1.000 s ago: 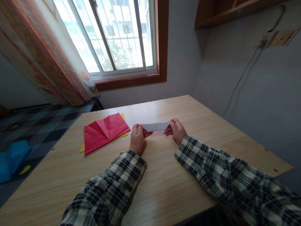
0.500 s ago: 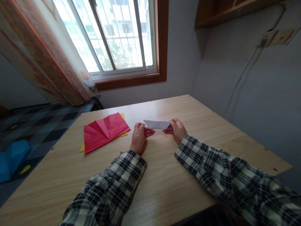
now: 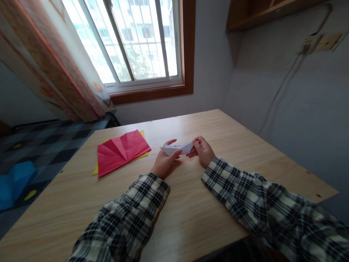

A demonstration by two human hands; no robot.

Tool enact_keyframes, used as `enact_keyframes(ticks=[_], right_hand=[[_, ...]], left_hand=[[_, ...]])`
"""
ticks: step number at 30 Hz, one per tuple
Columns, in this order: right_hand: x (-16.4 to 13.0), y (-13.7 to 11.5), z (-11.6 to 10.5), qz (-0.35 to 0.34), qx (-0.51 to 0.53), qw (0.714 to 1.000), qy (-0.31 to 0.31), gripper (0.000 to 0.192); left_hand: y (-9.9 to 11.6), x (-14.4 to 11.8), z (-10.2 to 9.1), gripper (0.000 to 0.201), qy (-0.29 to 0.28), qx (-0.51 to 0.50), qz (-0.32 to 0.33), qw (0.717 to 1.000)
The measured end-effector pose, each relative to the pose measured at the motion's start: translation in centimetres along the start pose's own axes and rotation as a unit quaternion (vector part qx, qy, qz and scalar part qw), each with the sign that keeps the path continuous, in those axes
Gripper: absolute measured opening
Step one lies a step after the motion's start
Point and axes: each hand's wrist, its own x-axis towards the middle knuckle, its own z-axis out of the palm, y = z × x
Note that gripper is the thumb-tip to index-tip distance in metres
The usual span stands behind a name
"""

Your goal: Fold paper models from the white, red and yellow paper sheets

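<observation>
Both hands pinch folded white paper (image 3: 176, 149): left hand (image 3: 165, 162), right hand (image 3: 203, 150) (no writing visible).

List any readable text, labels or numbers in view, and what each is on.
None can be read.
White folded paper, held between left hand and right hand: blank.
Red creased paper and yellow sheet under it: no print.
Wall socket plate: no marking legible.

Both arms wear long sleeves of a plaid shirt, checked in black, grey and cream. The cuffs end at the wrists, leaving the left hand (image 3: 163, 163) and right hand (image 3: 203, 151) bare.
</observation>
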Motion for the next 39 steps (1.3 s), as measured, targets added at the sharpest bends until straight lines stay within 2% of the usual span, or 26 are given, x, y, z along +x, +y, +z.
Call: enact_keyframes(ticks=[4, 8, 11, 15, 23, 28, 34, 39], right_hand=[[-0.06, -0.16, -0.02, 0.004, 0.02, 1.0, 0.001, 0.047], [0.04, -0.04, -0.19, 0.032, 0.044, 0.997, -0.055, 0.05], [0.09, 0.1, -0.27, 0.053, 0.042, 0.992, -0.106, 0.053], [0.1, 0.02, -0.29, 0.073, 0.046, 0.986, -0.146, 0.052], [0.46, -0.16, -0.54, 0.108, 0.068, 0.98, -0.155, 0.053], [-0.13, 0.14, -0.07, 0.08, 0.015, 0.975, -0.207, 0.056], [-0.24, 0.0, -0.09, 0.06, 0.005, 0.983, -0.176, 0.054], [-0.06, 0.0, -0.22, 0.059, 0.02, 0.984, -0.165, 0.053]], left_hand=[[-0.06, -0.01, 0.02, 0.049, 0.022, -0.003, 0.019, 1.0], [-0.08, -0.05, 0.07, 0.038, 0.04, -0.002, 0.026, 0.999], [-0.12, -0.04, 0.0, 0.036, 0.042, 0.007, 0.035, 0.998], [-0.33, 0.13, -0.27, 0.034, 0.045, 0.022, 0.05, 0.997], [-0.48, 0.27, -0.31, 0.036, 0.107, 0.002, 0.072, 0.992], [-0.37, 0.16, -0.22, 0.038, 0.076, 0.02, 0.076, 0.994], [-0.84, 0.33, 0.04, 0.045, 0.039, 0.005, 0.043, 0.998], [-0.56, 0.15, 0.22, 0.045, 0.005, 0.08, 0.03, 0.996]])
